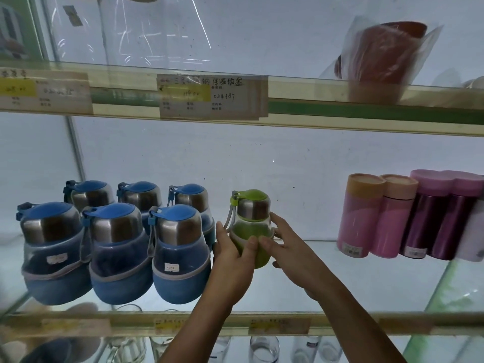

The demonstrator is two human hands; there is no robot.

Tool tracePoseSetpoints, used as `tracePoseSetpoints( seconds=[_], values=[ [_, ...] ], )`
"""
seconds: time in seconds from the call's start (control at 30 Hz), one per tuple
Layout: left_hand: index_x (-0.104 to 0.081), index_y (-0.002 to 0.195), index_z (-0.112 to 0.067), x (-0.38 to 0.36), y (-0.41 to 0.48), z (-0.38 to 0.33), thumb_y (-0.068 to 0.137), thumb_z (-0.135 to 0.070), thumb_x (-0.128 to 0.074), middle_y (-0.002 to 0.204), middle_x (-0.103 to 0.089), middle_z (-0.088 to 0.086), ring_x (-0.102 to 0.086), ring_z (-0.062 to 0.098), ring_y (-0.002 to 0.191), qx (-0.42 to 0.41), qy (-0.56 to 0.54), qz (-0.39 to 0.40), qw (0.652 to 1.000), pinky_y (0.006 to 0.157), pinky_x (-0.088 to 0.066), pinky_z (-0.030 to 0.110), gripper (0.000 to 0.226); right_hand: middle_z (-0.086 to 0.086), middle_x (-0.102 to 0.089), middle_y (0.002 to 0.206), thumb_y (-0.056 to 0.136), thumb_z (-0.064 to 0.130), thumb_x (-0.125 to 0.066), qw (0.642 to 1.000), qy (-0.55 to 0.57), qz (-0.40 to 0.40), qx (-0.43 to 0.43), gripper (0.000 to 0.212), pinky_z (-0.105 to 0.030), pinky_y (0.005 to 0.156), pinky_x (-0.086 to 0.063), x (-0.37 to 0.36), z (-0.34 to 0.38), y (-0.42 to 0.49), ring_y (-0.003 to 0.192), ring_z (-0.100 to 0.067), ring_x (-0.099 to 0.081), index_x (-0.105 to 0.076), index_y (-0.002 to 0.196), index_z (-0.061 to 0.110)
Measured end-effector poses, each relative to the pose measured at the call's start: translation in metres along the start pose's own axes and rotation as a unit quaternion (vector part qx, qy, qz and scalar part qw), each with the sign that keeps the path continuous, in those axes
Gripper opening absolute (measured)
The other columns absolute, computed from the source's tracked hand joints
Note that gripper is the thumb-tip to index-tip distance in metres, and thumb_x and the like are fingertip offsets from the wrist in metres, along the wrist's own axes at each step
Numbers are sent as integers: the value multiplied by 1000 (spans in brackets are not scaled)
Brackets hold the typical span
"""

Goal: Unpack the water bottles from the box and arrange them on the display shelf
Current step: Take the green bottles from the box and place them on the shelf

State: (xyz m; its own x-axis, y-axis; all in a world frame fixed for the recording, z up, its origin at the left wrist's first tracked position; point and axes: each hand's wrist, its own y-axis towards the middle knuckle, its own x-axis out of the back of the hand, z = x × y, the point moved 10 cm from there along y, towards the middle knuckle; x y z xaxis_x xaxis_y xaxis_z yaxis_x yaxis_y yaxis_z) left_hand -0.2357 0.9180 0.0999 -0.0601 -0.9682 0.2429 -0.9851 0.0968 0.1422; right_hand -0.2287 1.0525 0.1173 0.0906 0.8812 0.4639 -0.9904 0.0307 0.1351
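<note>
A green water bottle (251, 226) with a steel collar and green cap stands upright on the glass display shelf (340, 271), just right of several blue bottles (120, 247) set in two rows. My left hand (233, 255) wraps around the green bottle's left side, thumb across its front. My right hand (285, 244) holds its right side with fingers curled round the body. The box is not in view.
Pink and purple flasks (408, 218) stand at the shelf's right end. A red item in a plastic bag (379, 61) sits on the shelf above. Glass cups (264, 349) show on the shelf below. Bare glass lies between the green bottle and the flasks.
</note>
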Motion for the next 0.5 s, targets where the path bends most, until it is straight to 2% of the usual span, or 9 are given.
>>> tracePoseSetpoints(
  seconds=[0.07,0.17,0.2,0.37,0.5],
  values=[
    [6,161,-31,2,0,0,102,-47,-48,169,-16,-1,-25,25,153,3,-7,-8,1000,121,-31,47,81,5,-45,158,107,37,-50,1000,4,1,-2,56,-44,111,-48,-1,1,4,137,-19,-50,-24,156,46],
    [2,161,-28,4,-2,-2,101,-50,-49,168,-19,-2,-26,25,153,2,-5,-14,1000,121,-31,49,82,3,-48,153,108,35,-50,1000,5,8,-4,55,-29,89,-55,-3,3,8,124,-17,-55,-25,156,45],
    [0,161,-28,4,-3,-2,100,-52,-50,167,-20,-2,-27,25,152,3,-2,-15,1000,121,-32,48,83,2,-48,152,108,34,-50,1000,4,9,-4,55,-27,86,-56,-4,3,10,122,-17,-56,-25,156,45],
    [-9,160,-27,4,-4,0,98,-59,-49,166,-24,0,-30,24,150,8,19,-13,1000,119,-35,49,80,-1,-51,149,105,36,-56,1000,15,10,-25,58,-35,92,-59,-8,2,17,117,-20,-63,-26,154,38],
    [-8,160,-26,4,-6,-3,99,-57,-48,166,-24,0,-30,24,150,8,29,-19,999,119,-35,49,79,-1,-56,145,104,36,-59,999,18,16,-24,52,-38,96,-59,-11,3,20,113,-17,-65,-32,148,38]
  ],
)
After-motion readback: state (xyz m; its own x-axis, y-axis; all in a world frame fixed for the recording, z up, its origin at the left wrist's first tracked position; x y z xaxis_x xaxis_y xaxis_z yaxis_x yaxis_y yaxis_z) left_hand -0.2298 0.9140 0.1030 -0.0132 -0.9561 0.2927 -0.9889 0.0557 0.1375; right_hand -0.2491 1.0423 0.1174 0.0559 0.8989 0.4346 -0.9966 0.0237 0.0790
